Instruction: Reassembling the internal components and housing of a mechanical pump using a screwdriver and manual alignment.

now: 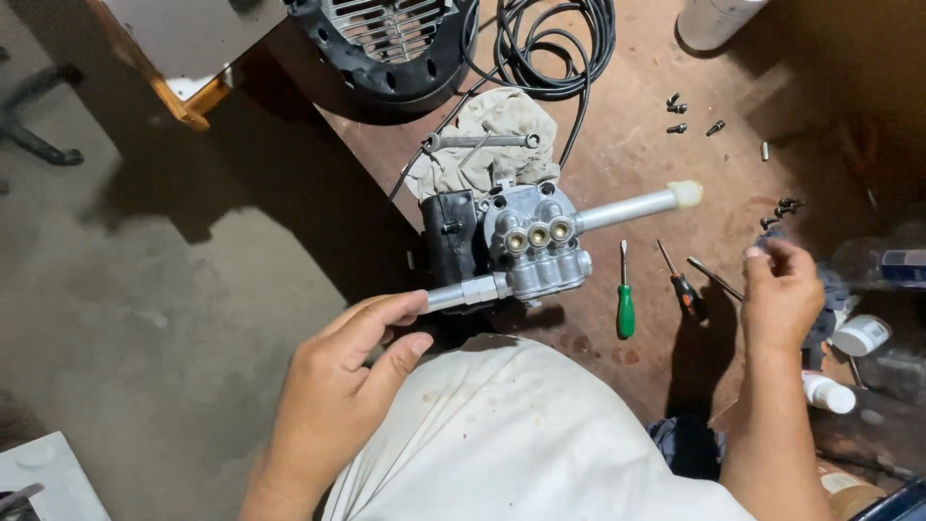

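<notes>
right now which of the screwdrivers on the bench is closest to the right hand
The thin dark tool with no coloured handle, lying just beside the right hand. The red-and-black-handled one lies further left, the green-handled one furthest.

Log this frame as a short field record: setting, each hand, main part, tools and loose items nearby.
setting: brown workbench seen from above, concrete floor to its left
left hand: left hand grips the near tube end of the metal pump body
right hand: right hand raised over the bench, fingertips pinching something too small to identify
main part: pump body has three brass ports and a long silver tube
tools: green screwdriver, red-black screwdriver, wrench on a rag
loose items: small bolts, black cable coil
</notes>
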